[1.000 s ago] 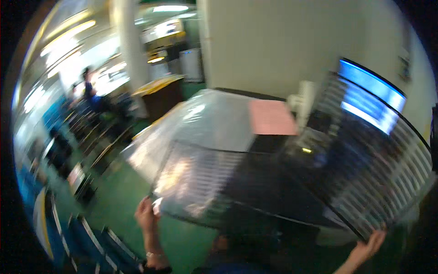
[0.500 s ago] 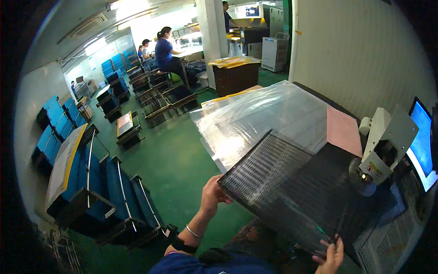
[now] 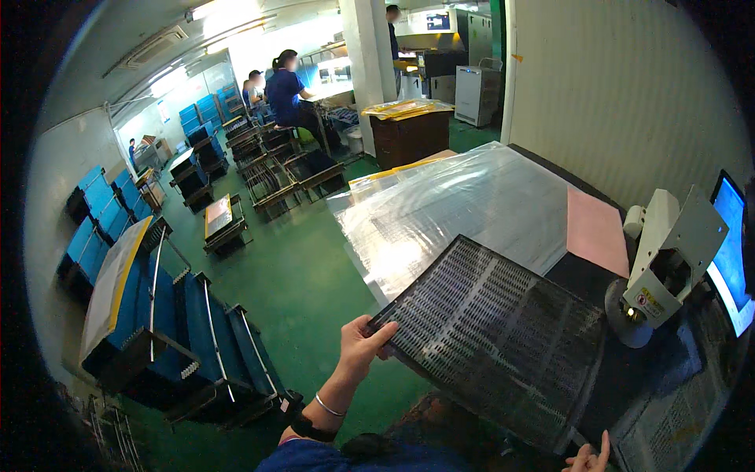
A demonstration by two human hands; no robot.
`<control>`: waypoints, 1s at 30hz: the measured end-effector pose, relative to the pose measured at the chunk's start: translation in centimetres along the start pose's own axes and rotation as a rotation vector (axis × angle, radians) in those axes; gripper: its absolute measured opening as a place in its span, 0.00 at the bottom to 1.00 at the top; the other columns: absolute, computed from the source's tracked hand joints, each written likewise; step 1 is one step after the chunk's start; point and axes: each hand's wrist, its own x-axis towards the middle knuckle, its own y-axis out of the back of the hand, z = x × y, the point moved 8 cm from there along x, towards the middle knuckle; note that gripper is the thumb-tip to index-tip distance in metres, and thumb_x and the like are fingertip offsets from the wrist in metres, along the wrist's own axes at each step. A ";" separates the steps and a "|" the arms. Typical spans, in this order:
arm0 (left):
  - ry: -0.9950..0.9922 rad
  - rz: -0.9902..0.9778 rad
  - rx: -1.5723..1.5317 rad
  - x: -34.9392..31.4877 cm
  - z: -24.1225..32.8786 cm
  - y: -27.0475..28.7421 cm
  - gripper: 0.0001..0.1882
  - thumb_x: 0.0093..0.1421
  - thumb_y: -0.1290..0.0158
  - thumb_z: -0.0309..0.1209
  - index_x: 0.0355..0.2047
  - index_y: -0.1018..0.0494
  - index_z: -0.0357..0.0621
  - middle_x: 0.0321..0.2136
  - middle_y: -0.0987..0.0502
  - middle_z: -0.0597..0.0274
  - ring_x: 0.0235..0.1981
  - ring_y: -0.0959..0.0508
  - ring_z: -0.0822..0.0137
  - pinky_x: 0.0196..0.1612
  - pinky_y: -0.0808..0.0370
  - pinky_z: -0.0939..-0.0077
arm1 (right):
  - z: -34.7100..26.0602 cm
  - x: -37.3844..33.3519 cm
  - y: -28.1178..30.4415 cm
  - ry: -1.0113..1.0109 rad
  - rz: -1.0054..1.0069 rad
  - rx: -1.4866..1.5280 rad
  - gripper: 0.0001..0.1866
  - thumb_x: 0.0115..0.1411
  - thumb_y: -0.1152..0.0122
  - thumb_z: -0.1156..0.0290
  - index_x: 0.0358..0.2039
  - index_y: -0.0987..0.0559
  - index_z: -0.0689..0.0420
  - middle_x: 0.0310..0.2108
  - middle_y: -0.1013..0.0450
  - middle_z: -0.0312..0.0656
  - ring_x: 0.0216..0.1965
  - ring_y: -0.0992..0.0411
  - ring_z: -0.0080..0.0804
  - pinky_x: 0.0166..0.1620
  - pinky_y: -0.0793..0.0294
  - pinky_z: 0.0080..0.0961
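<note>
A dark panel (image 3: 495,338) with rows of narrow slots slants over the near edge of the work table. My left hand (image 3: 362,346) is closed on its left corner, thumb on top. Beside the near right corner, my right hand (image 3: 588,458) has one finger stretched up and apart from the others. The lower edge of the view cuts off part of that hand; whether it touches the panel is unclear. Under the panel's far side lie clear plastic sheets (image 3: 472,197). To the right stands a pale machine head (image 3: 664,263) with a round dark part below it.
A pink sheet (image 3: 596,230) lies by the machine, and a lit monitor (image 3: 731,252) stands at far right. Racks with blue panels (image 3: 169,338) line the left floor. A brown cabinet (image 3: 409,140) stands behind the table. Farther back, a person (image 3: 285,96) sits at a bright bench.
The panel has turned more face-up, and its slots show more sharply. My left thumb now lies across its corner. My right hand has dropped lower and slightly right.
</note>
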 end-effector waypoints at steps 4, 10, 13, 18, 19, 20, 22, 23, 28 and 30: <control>0.054 -0.025 0.048 -0.2 0.2 -0.3 0.13 0.49 0.39 0.34 0.22 0.29 0.37 0.15 0.27 0.62 0.12 0.29 0.76 0.13 0.34 0.85 | 0.7 -1.6 -2.7 -0.001 -0.174 0.314 0.29 0.59 0.45 0.70 0.60 0.42 0.55 0.22 0.29 0.41 0.19 0.32 0.20 0.23 0.30 0.17; 0.089 -0.133 0.141 -0.4 0.1 -2.4 0.15 0.50 0.39 0.37 0.22 0.28 0.37 0.14 0.27 0.63 0.13 0.29 0.76 0.15 0.33 0.86 | 0.9 -1.6 -3.3 -0.125 -0.131 0.439 0.29 0.59 0.46 0.70 0.59 0.42 0.61 0.27 0.27 0.43 0.18 0.30 0.23 0.24 0.27 0.19; 0.095 -0.053 0.196 -0.6 1.6 -1.2 0.15 0.53 0.43 0.38 0.28 0.28 0.36 0.21 0.26 0.61 0.18 0.27 0.75 0.17 0.31 0.86 | 0.2 -1.1 -3.6 -0.198 -0.163 0.375 0.22 0.57 0.51 0.67 0.52 0.34 0.59 0.21 0.28 0.43 0.19 0.30 0.27 0.26 0.28 0.22; 0.234 -0.129 0.114 -0.4 0.9 -2.0 0.13 0.57 0.51 0.34 0.38 0.29 0.36 0.23 0.27 0.65 0.20 0.28 0.77 0.17 0.30 0.87 | 1.7 -0.6 -3.5 -0.334 -0.240 0.528 0.22 0.57 0.50 0.72 0.53 0.38 0.61 0.17 0.27 0.47 0.17 0.28 0.29 0.23 0.26 0.20; 0.201 -0.133 0.197 -0.5 1.2 -2.2 0.12 0.58 0.51 0.33 0.37 0.29 0.36 0.22 0.27 0.66 0.19 0.29 0.78 0.17 0.32 0.88 | 1.8 -0.7 -3.2 -0.309 -0.269 0.569 0.21 0.58 0.51 0.73 0.53 0.38 0.61 0.17 0.28 0.45 0.18 0.27 0.29 0.22 0.26 0.20; 0.152 -0.138 0.271 -0.3 1.3 -2.8 0.11 0.58 0.51 0.32 0.36 0.29 0.36 0.20 0.28 0.68 0.18 0.30 0.80 0.16 0.33 0.89 | 2.9 -0.7 -2.0 -0.336 -0.200 0.562 0.21 0.58 0.51 0.73 0.53 0.38 0.61 0.17 0.28 0.45 0.18 0.27 0.29 0.22 0.26 0.20; 0.115 -0.226 0.290 0.1 1.4 -3.8 0.10 0.58 0.51 0.31 0.35 0.29 0.36 0.19 0.29 0.69 0.16 0.32 0.81 0.16 0.35 0.89 | 3.1 -0.8 -1.3 -0.256 -0.212 0.641 0.21 0.59 0.51 0.75 0.53 0.38 0.61 0.15 0.29 0.40 0.19 0.26 0.28 0.22 0.26 0.19; 0.065 -0.250 0.303 0.3 1.7 -4.0 0.09 0.59 0.50 0.31 0.33 0.29 0.37 0.18 0.29 0.70 0.15 0.33 0.82 0.15 0.38 0.89 | 3.5 -0.8 -1.0 -0.290 -0.177 0.644 0.20 0.59 0.49 0.75 0.52 0.37 0.61 0.14 0.31 0.36 0.18 0.27 0.26 0.21 0.27 0.17; 0.014 -0.241 0.322 0.8 2.2 -4.3 0.09 0.59 0.49 0.32 0.28 0.30 0.38 0.16 0.31 0.70 0.12 0.36 0.82 0.14 0.42 0.89 | 3.5 -1.0 -0.9 -0.278 -0.172 0.607 0.18 0.58 0.47 0.73 0.49 0.33 0.62 0.15 0.30 0.36 0.17 0.28 0.22 0.20 0.29 0.16; 0.000 -0.233 0.377 1.1 2.2 -4.1 0.09 0.59 0.49 0.32 0.26 0.30 0.39 0.16 0.31 0.70 0.12 0.36 0.82 0.14 0.42 0.89 | 3.2 -0.7 -0.9 -0.249 -0.165 0.536 0.17 0.59 0.47 0.72 0.48 0.32 0.61 0.15 0.30 0.37 0.17 0.29 0.21 0.20 0.29 0.16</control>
